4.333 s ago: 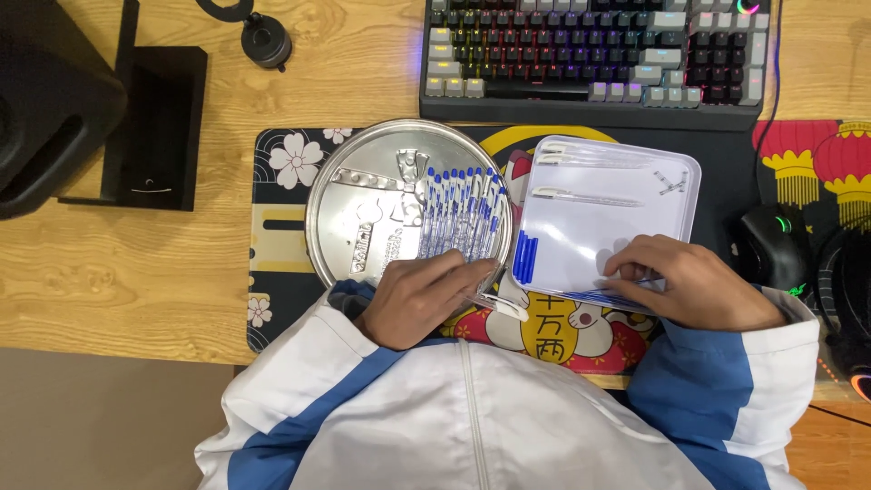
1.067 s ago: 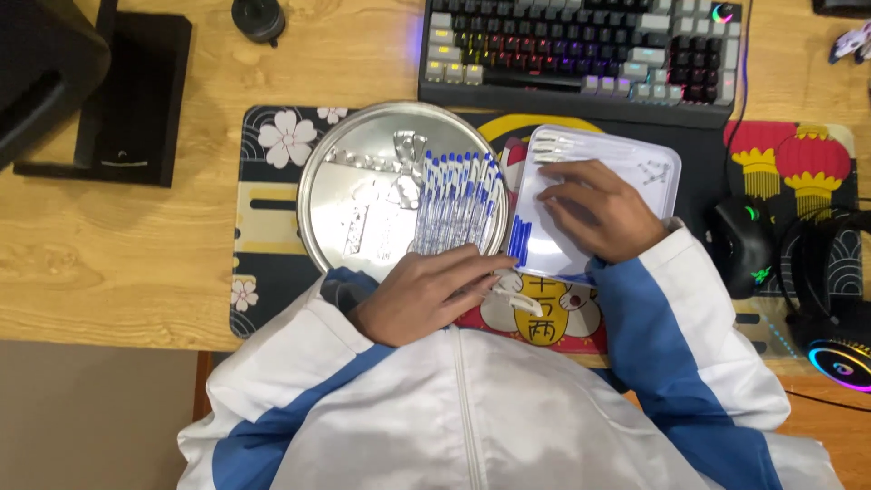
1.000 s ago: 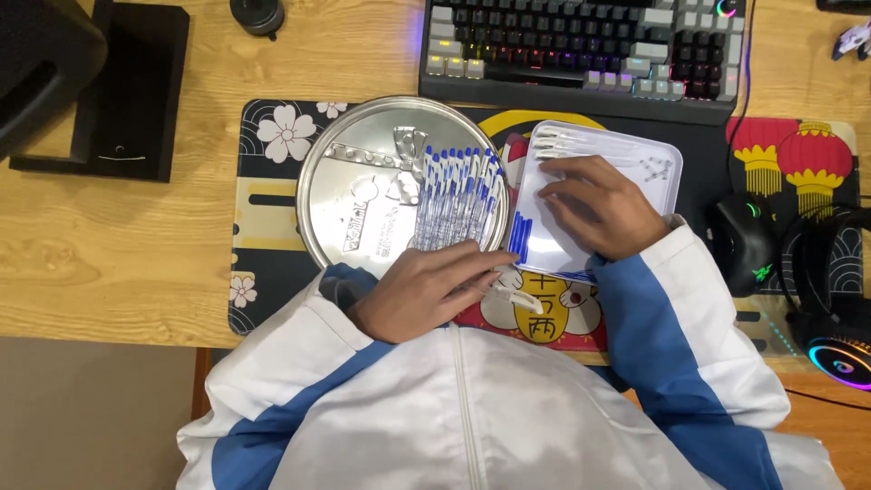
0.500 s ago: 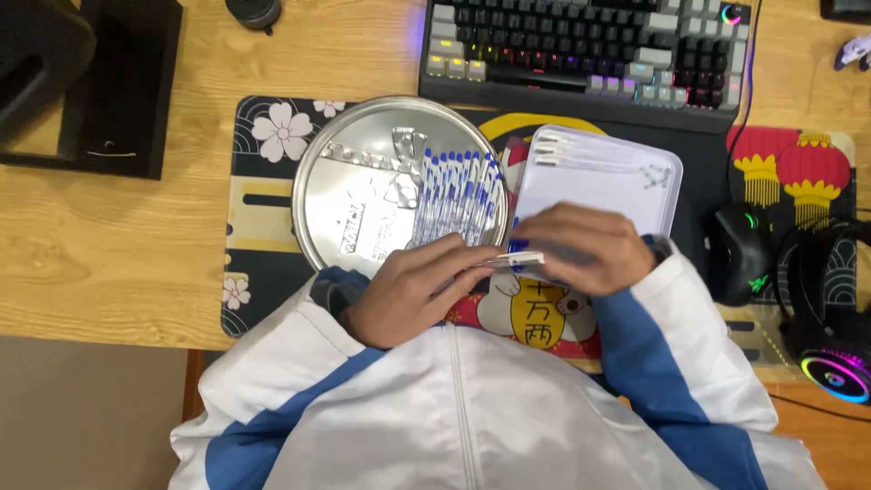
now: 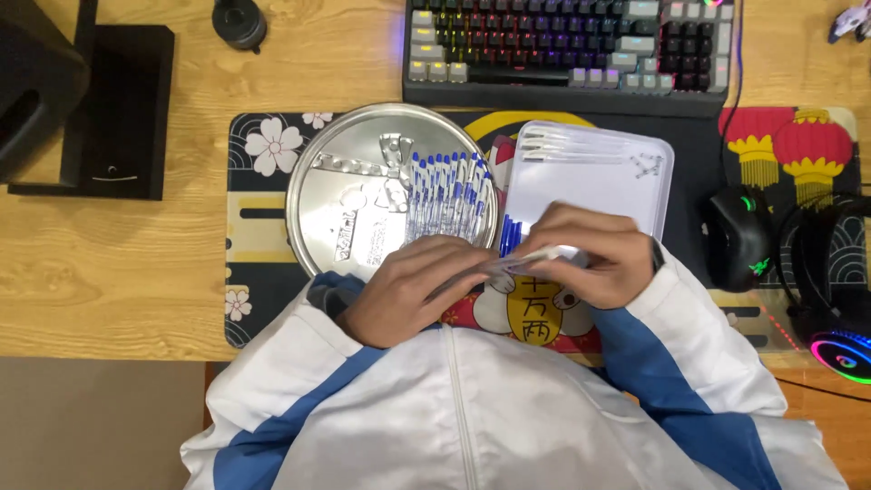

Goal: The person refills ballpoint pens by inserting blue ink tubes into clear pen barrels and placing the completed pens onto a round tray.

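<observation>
Two hands meet over the near edge of a patterned desk mat [image 5: 272, 272] on the wooden tabletop [image 5: 109, 272]. The left hand [image 5: 413, 290] and the right hand [image 5: 590, 259] both pinch a thin clear pen barrel [image 5: 535, 259] that runs between them, each grip clenched on one end of it. Just beyond the left hand sits a round metal tray [image 5: 340, 195] with a row of blue-capped pens [image 5: 445, 195] lying side by side on its right half and a few small silver parts on its left. Just beyond the right hand lies a white rectangular tray [image 5: 617, 172]; thin white refills [image 5: 567, 145] rest along its far edge, and a few blue caps [image 5: 508, 236] lie at its near left corner, close to the fingers. Farther off stands a backlit keyboard [image 5: 562, 45]. To the right of the right hand are a black mouse [image 5: 739, 240] and a headset [image 5: 839, 299].
</observation>
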